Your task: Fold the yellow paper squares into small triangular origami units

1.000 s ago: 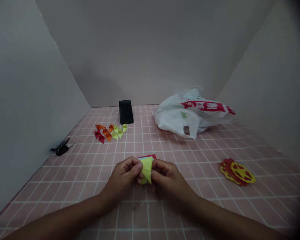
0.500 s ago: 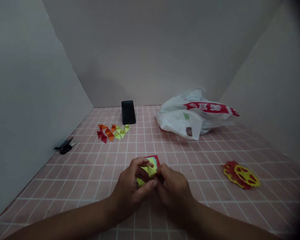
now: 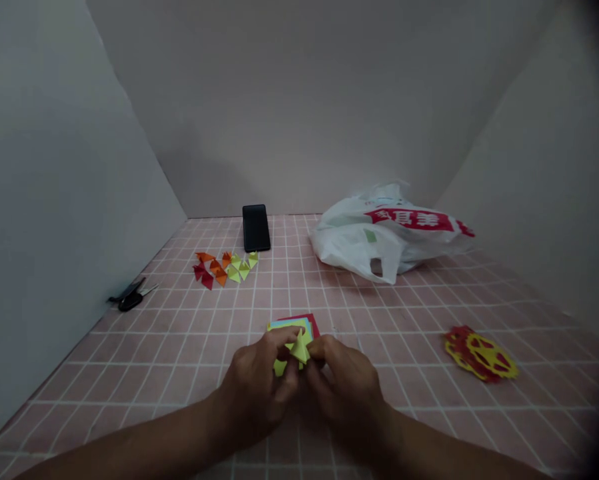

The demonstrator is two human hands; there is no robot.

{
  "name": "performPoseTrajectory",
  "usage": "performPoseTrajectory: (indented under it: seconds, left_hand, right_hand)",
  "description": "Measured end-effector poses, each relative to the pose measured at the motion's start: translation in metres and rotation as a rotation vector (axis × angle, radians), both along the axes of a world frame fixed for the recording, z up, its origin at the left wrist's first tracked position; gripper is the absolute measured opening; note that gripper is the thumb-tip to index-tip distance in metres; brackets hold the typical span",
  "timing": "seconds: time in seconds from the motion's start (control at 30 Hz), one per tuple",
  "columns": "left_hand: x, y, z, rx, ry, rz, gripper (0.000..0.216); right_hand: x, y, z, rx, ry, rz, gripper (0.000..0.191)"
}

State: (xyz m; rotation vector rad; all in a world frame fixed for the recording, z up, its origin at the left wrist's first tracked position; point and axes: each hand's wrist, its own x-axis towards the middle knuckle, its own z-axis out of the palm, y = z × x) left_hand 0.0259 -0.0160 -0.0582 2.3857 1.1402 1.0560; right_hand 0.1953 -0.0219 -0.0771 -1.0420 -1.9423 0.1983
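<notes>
A small folded piece of yellow paper [image 3: 300, 348] with a pointed top is pinched between both hands, close in front of me. My left hand [image 3: 262, 379] grips it from the left with thumb and fingers. On the other side, my right hand [image 3: 346, 379] has its fingertips closed on the right edge of the fold. Under and just behind the hands lies a stack of square paper sheets [image 3: 306, 325] in yellow, light blue and red. The hands hide the stack's near part.
Folded red, orange and yellow paper pieces [image 3: 220, 275] lie in a group back left, near a black phone [image 3: 256, 228]. Black-handled scissors [image 3: 131, 299] rest by the left wall. A white plastic bag [image 3: 349, 233] stands back right. Red and yellow cut-outs [image 3: 485, 357] lie at right.
My left fingers have closed in around the yellow fold, which now stands with its point up. More of the paper stack shows behind the hands. The view has tilted slightly.
</notes>
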Motion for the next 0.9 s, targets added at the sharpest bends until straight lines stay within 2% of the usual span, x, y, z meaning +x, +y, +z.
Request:
performPoseTrajectory:
  seconds: [0.13, 0.23, 0.43, 0.73, 0.9]
  left_hand:
    - [0.0001, 0.0022, -0.0010, 0.173, 0.040, -0.031, 0.026]
    - [-0.0001, 0.0027, -0.0012, 0.242, 0.101, -0.018, 0.015]
    - [0.0004, -0.0009, 0.0017, 0.210, 0.202, -0.003, 0.021]
    - [0.0008, 0.0000, 0.0031, 0.179, 0.090, 0.000, 0.022]
    - [-0.0008, -0.0005, 0.0041, 0.158, 0.144, -0.062, 0.024]
  right_hand:
    - [-0.0017, -0.0009, 0.0022, 0.036, -0.002, 0.004, 0.014]
    - [-0.0024, -0.0009, 0.0046, 0.028, 0.007, -0.007, 0.014]
    - [-0.0026, -0.0012, 0.0057, -0.081, 0.061, -0.027, 0.018]
    - [-0.0022, -0.0008, 0.0029, -0.063, 0.061, -0.090, 0.016]
    - [-0.0008, 0.0009, 0.0032, -0.057, 0.055, -0.047, 0.028]
